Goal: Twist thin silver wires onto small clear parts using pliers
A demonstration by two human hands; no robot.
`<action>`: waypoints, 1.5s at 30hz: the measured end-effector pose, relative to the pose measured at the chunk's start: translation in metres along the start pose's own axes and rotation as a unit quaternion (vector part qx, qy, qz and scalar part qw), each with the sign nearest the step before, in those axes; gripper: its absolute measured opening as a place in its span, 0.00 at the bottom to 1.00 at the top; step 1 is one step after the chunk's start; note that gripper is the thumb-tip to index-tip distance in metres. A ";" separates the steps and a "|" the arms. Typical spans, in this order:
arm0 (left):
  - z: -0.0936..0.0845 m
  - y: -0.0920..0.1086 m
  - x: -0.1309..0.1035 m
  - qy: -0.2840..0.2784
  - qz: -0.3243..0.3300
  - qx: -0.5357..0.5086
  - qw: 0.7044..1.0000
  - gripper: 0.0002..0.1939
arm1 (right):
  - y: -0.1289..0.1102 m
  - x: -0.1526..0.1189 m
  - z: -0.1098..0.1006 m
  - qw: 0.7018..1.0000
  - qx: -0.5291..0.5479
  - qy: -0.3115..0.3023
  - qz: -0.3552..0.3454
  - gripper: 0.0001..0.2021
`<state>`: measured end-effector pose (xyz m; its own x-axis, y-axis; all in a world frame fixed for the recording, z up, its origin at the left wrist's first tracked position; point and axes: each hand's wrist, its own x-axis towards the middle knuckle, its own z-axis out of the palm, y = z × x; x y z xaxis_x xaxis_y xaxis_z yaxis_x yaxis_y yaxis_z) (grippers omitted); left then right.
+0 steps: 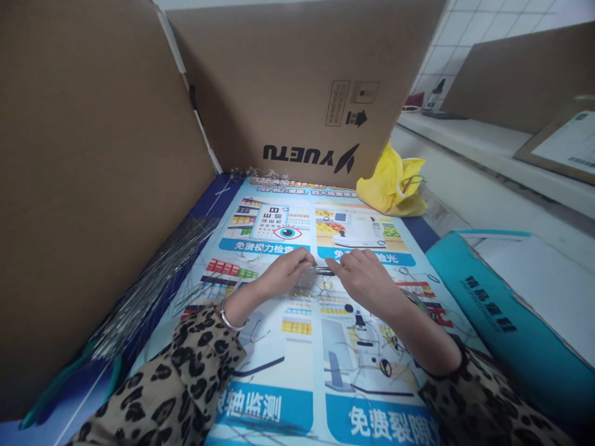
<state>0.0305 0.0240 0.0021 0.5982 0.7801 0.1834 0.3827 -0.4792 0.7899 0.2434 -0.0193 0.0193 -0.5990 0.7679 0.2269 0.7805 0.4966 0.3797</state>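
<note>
In the head view my left hand [294, 271] is closed in a pinch on a thin metal wire, whose bent loops hang just below the fingers. My right hand [362, 277] is wrapped round small pliers [324, 271]. Only their metal jaws show, pointing left and meeting the wire at my left fingertips; the fingers hide the handles. Under both hands lies a printed poster sheet [304, 365] with loose bits of wire scattered over it. A long bundle of straight thin wires [149, 285] rests to the left of my left arm.
Tall cardboard panels [288, 80] stand at the back and left. Small twisted wire pieces [260, 174] lie at the back panel's foot. At right are a yellow bag [388, 183] and a teal box [493, 310]. A teal-handled tool [60, 384] lies lower left.
</note>
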 end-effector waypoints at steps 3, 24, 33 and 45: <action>0.001 -0.001 0.000 0.001 -0.002 -0.005 1.000 0.10 | 0.000 -0.001 0.002 1.000 -0.007 0.013 -0.006 0.17; -0.001 0.004 0.000 0.026 -0.005 -0.006 1.000 0.08 | -0.006 -0.003 0.009 0.998 -0.037 0.043 -0.004 0.18; -0.001 0.006 0.000 0.018 -0.004 -0.001 1.000 0.10 | -0.004 -0.004 0.011 0.999 -0.007 0.052 -0.011 0.17; -0.002 0.006 0.001 0.017 0.003 0.020 1.000 0.10 | -0.005 -0.003 0.013 0.998 0.006 0.068 -0.005 0.15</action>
<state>0.0320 0.0224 0.0080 0.5770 0.7898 0.2080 0.4077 -0.4993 0.7645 0.2435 -0.0187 0.0053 -0.6243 0.7019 0.3429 0.7763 0.5085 0.3726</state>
